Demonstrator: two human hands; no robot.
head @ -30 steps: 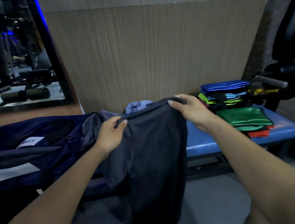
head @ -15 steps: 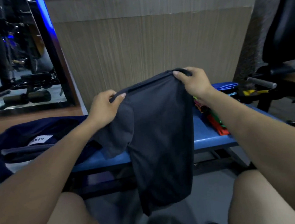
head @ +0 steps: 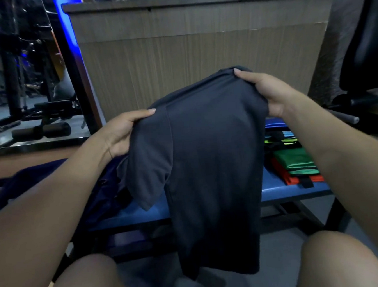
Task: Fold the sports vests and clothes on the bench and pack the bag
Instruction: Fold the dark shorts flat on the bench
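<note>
A dark grey T-shirt [head: 210, 164] hangs in the air over the blue bench [head: 286, 191], its hem reaching down between my knees. My left hand [head: 123, 133] grips its top edge at the left shoulder, thumb on the near side. My right hand [head: 263, 91] grips the top edge at the right, held a little higher. One sleeve dangles at the left. The navy bag [head: 50, 185] lies on the bench at the left, mostly hidden behind my left forearm. A pile of folded vests [head: 292, 159] in green, red and blue sits on the bench at the right.
A wood-grain panel [head: 199, 57] stands right behind the bench. A mirror or glass with gym gear [head: 18, 89] is at the left. A black machine with a padded bar [head: 350, 117] stands at the right. Grey floor lies under the bench.
Both hands have lifted the T-shirt higher, so it now hangs clear of the bench. The view has tilted down, showing my knees.
</note>
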